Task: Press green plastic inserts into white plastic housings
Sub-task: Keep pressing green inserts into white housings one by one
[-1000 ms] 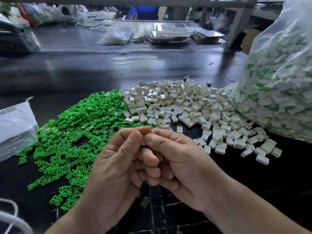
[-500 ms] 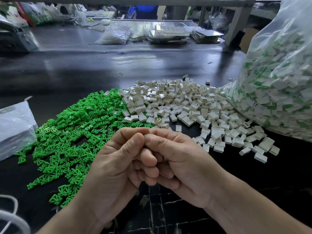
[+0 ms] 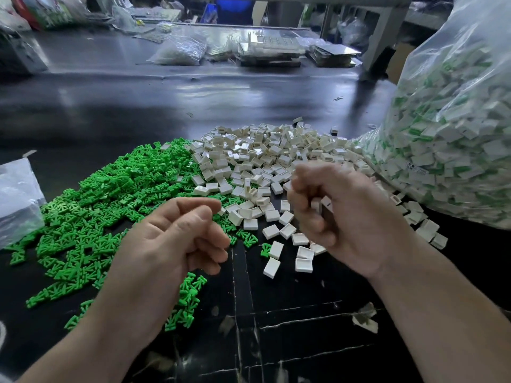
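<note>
Head view: right hand (image 3: 340,217) grips boxy white housing (image 3: 317,205); left hand (image 3: 171,244) curled, contents unclear.

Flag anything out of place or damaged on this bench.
A stray white housing sits on the far edge of the green inserts pile. Torn pale scraps lie on the black tabletop, which shows pale crack lines.

Light: dim, cool, from the far side.
Glare: pale sheen on the dark table (image 3: 221,89).
Blur: right hand (image 3: 345,217) smeared by motion; background soft.
Edges: wide-angle bending.
</note>
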`<control>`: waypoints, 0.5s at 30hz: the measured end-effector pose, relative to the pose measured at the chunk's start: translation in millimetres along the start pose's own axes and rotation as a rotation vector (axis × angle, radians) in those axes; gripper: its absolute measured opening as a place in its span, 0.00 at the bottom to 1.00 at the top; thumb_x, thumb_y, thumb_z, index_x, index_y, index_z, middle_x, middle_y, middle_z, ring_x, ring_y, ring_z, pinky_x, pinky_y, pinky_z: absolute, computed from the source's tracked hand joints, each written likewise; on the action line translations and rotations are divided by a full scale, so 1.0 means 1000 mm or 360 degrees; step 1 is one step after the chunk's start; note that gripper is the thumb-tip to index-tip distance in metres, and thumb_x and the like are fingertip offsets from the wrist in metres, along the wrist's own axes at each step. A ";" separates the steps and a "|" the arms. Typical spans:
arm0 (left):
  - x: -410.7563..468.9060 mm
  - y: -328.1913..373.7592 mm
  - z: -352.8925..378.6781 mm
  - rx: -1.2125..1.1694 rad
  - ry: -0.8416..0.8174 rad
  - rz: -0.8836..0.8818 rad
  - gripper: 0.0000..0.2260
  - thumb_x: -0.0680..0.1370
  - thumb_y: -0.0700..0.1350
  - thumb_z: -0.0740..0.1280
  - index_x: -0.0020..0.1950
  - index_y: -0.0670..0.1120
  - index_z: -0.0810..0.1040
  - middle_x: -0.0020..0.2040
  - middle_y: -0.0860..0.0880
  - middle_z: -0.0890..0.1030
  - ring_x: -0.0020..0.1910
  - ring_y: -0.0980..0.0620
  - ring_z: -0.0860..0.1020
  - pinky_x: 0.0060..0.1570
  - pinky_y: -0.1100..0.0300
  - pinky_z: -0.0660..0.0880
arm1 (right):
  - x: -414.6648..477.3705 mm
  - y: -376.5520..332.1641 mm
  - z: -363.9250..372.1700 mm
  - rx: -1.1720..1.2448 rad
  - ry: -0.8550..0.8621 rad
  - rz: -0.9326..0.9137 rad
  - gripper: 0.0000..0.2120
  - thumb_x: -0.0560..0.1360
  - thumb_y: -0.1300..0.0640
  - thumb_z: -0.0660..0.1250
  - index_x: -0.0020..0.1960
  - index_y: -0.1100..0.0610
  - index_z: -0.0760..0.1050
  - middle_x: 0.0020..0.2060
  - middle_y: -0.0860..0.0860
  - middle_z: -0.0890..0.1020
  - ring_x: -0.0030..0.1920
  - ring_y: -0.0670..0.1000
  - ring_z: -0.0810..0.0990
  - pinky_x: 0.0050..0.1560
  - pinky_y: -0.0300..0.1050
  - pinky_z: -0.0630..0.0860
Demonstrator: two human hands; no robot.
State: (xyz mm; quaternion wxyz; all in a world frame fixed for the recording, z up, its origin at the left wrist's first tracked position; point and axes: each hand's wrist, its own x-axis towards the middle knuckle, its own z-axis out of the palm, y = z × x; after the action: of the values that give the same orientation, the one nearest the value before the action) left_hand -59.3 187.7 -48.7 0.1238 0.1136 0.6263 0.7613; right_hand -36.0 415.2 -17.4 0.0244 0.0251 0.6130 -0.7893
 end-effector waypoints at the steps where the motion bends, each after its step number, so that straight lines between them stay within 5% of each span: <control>1: -0.003 0.000 0.003 0.0264 0.0017 0.0047 0.05 0.76 0.50 0.68 0.49 0.52 0.83 0.38 0.45 0.84 0.34 0.48 0.81 0.30 0.61 0.78 | -0.003 -0.001 -0.001 -0.0519 0.0066 -0.0029 0.10 0.77 0.52 0.69 0.38 0.51 0.79 0.29 0.46 0.76 0.23 0.44 0.70 0.19 0.36 0.65; 3: -0.010 -0.004 0.008 0.0832 0.0046 0.0210 0.04 0.76 0.52 0.68 0.49 0.58 0.82 0.39 0.53 0.84 0.36 0.56 0.82 0.34 0.67 0.77 | -0.010 -0.001 0.003 -0.1498 0.0030 -0.0051 0.08 0.77 0.45 0.70 0.43 0.47 0.81 0.31 0.41 0.80 0.29 0.40 0.78 0.24 0.29 0.68; 6: -0.013 -0.008 0.013 0.1464 0.0031 0.0502 0.06 0.73 0.51 0.71 0.49 0.59 0.82 0.44 0.63 0.81 0.44 0.65 0.78 0.41 0.74 0.72 | -0.018 0.001 0.015 -0.2260 -0.0180 0.0134 0.16 0.73 0.35 0.69 0.55 0.43 0.78 0.33 0.42 0.74 0.36 0.41 0.77 0.31 0.36 0.71; 9: -0.009 -0.011 0.015 0.1803 -0.0095 0.0613 0.10 0.75 0.52 0.68 0.56 0.58 0.82 0.45 0.61 0.77 0.44 0.61 0.76 0.40 0.67 0.74 | -0.017 0.008 0.023 -0.2552 -0.0213 0.0142 0.23 0.73 0.34 0.68 0.62 0.45 0.74 0.35 0.43 0.70 0.43 0.48 0.77 0.43 0.46 0.78; 15: -0.003 -0.015 0.024 0.2328 -0.0387 0.0787 0.17 0.75 0.52 0.63 0.61 0.51 0.82 0.44 0.49 0.78 0.42 0.45 0.76 0.40 0.49 0.76 | -0.009 0.019 0.027 -0.2598 -0.0117 0.0080 0.14 0.77 0.44 0.66 0.59 0.50 0.74 0.39 0.46 0.75 0.47 0.55 0.79 0.40 0.46 0.74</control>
State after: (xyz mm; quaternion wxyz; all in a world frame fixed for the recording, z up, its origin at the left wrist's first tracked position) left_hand -48.0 211.9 -58.5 -0.0880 0.3853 0.9074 0.1428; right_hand -25.8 384.3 -28.3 0.0728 -0.0127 0.9928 -0.0939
